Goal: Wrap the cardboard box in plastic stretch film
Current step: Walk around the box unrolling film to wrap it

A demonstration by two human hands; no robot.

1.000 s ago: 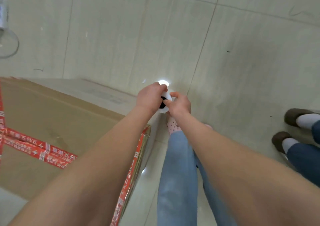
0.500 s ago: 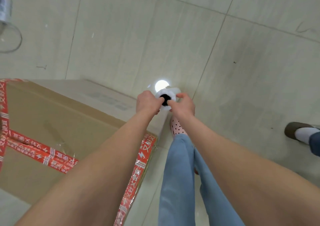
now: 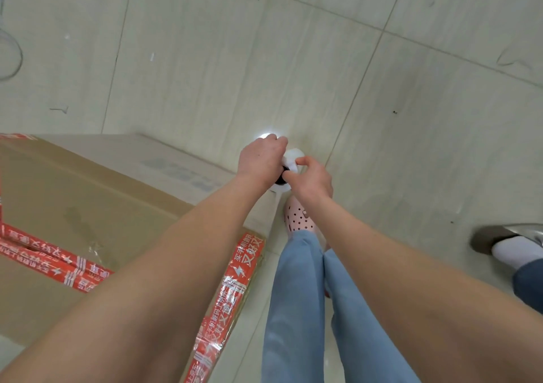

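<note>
A big brown cardboard box (image 3: 88, 206) with red printed tape fills the lower left. Clear film shines over its top and its far side. Just past the box's right corner I hold a white roll of stretch film (image 3: 291, 162) upright, seen end-on with its dark core. My left hand (image 3: 260, 159) grips the roll from the left. On the right side my right hand (image 3: 313, 177) pinches the roll's top rim with thumb and fingers. Most of the roll is hidden under my hands.
Pale floor tiles (image 3: 411, 132) spread ahead and to the right. My legs in blue jeans (image 3: 296, 294) and a pink dotted shoe (image 3: 296, 218) stand beside the box. Another person's brown shoe and white sock (image 3: 499, 241) are at the right edge. A clear round object (image 3: 8, 56) lies far left.
My hands and the roll have shifted slightly along the box's right corner. The left hand now covers more of the roll's core. The other person's foot shows more at the right.
</note>
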